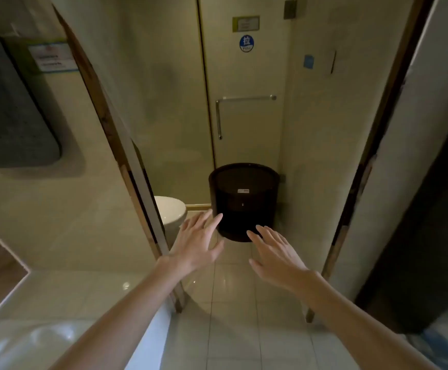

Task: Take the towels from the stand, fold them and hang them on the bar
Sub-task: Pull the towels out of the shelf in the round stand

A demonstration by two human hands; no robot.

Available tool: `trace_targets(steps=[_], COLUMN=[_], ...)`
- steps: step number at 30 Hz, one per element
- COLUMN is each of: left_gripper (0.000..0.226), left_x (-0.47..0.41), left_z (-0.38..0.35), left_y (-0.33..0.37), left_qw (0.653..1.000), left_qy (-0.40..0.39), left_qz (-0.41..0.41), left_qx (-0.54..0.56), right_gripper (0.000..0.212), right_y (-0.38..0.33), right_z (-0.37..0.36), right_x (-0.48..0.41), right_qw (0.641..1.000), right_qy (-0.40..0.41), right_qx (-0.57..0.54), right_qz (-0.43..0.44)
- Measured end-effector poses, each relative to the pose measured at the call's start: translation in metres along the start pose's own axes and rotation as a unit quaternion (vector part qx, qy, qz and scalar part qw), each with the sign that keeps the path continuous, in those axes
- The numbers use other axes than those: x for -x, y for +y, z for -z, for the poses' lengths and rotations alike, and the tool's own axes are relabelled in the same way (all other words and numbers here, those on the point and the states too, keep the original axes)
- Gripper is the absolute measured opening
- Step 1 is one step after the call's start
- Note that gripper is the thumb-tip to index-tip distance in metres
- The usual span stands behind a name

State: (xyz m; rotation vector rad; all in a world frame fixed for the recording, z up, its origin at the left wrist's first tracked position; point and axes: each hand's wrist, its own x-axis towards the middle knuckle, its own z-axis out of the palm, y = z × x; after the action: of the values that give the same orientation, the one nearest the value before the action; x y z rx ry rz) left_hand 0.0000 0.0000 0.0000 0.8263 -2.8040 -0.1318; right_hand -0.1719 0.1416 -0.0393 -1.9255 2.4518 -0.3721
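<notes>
Head view: we look down through a doorway with worn wooden edges into a tiled bathroom.
Left hand [196,244]: we see its grip spread, fingers straight and fanned, with the fingertips at the lower left edge of the bin.
Right hand [276,255]: its grip is spread too, palm down, with the fingertips over the bin's lower right. We cannot tell whether either hand touches it.
Bar [247,98]: a slim, shiny metal tube bent into an L, fixed on the glass door [244,145] above the bin.
Bin [244,201]: round, dark and smooth-sided, with a small white label. It stands on the floor by the door's foot.
Toilet [169,212]: glossy white with a rounded rim, left of the bin.
Floor [233,329]: pale, glossy square tiles.
Sticker [246,43]: a round blue sticker, high on the door.
</notes>
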Motion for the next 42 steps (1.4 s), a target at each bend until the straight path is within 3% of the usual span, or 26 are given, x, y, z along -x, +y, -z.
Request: trace_targets(steps=[16, 33, 42], left_gripper=[0.069, 0.066, 0.066], left_x=[-0.189, -0.386, -0.475], left_z=[-0.032, -0.097, -0.136], left_y=[-0.098, -0.181, -0.223], left_qw=[0.999, 0.999, 0.996], left_qy=[-0.015, -0.009, -0.044], left_qz=[-0.001, 0.04, 0.064], left_qx=[0.035, 0.027, 0.043], right_gripper=[0.065, 0.063, 0.062], right_y=[0.068, 0.171, 0.204], right_z=[-0.027, -0.079, -0.109], right_x=[-0.193, -0.415, -0.498], right_qw=[0.998, 0.998, 0.997], right_qy=[-0.011, -0.034, -0.053], right_qx=[-0.001, -0.033, -0.029], right_qz=[-0.057, -0.038, -0.041])
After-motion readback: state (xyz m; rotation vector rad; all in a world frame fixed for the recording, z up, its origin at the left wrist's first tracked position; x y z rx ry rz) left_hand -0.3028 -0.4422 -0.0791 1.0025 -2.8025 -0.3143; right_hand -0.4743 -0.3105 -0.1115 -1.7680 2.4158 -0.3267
